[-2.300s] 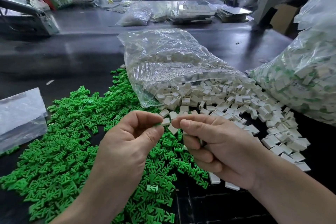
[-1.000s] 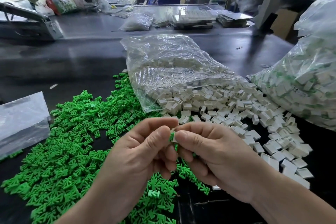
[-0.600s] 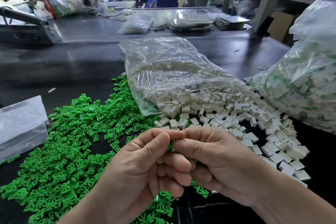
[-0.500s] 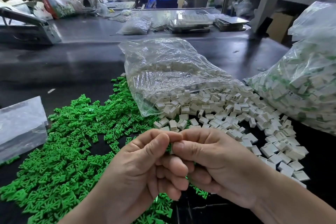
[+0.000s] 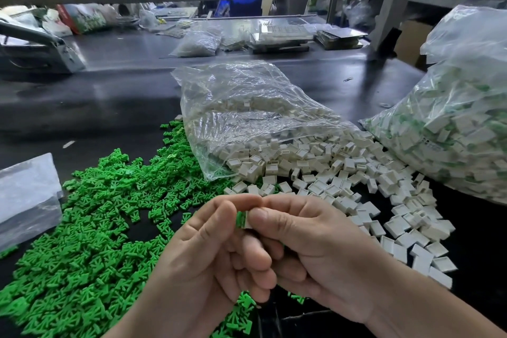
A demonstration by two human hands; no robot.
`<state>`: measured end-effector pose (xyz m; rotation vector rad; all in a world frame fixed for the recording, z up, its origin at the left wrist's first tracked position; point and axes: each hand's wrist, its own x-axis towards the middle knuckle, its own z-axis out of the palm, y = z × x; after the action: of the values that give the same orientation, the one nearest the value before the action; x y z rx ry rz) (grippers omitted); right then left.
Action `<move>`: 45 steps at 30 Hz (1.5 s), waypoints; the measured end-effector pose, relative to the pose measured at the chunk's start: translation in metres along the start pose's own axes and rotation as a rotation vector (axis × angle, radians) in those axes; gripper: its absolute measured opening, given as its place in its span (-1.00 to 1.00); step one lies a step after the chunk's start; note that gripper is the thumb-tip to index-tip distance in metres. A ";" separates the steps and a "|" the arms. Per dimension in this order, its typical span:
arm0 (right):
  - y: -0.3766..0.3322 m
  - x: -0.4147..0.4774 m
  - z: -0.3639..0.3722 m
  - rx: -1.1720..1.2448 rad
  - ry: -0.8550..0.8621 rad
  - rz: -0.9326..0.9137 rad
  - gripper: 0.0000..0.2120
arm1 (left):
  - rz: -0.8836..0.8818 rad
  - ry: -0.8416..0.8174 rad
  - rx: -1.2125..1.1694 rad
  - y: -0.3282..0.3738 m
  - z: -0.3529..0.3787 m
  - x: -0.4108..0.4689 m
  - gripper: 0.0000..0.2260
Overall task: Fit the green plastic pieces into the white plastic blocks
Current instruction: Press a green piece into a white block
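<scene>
Left hand (image 5: 208, 250), right hand (image 5: 315, 250) pinch green piece (image 5: 240, 219) against white block (image 5: 247, 223), apparently partly seated.

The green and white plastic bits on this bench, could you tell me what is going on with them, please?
A person is assembling them by hand. The left hand and right hand meet above the table, pinching a green piece against a white block, mostly hidden by the right thumb. Loose green pieces lie heaped on the left; white blocks spill from a clear bag on the right.
</scene>
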<state>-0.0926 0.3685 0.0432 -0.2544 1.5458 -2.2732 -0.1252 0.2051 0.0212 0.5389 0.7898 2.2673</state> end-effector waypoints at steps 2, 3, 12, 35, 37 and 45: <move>0.001 -0.001 0.001 0.004 0.007 -0.008 -0.80 | -0.032 -0.071 -0.078 0.002 -0.003 0.000 -0.77; 0.002 -0.001 0.001 -0.007 0.016 -0.008 -0.80 | -0.034 -0.049 -0.051 0.002 -0.003 0.000 -0.78; 0.001 -0.002 0.000 -0.036 0.016 0.038 -0.61 | -0.023 0.007 0.078 0.003 -0.002 -0.003 -0.87; -0.015 -0.006 -0.034 -1.118 0.439 0.022 -0.84 | -0.017 0.228 2.166 0.007 -0.024 0.005 -0.51; -0.009 -0.002 -0.026 -1.519 0.369 0.144 -0.78 | 0.015 0.188 2.221 0.006 -0.019 0.005 -0.53; 0.002 0.013 -0.012 -1.794 0.261 0.222 -0.85 | -0.014 0.250 2.363 0.010 -0.014 0.001 -0.67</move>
<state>-0.1079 0.3729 0.0357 -0.1765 3.0092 -0.1785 -0.1382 0.1947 0.0173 0.9968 3.1628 0.2116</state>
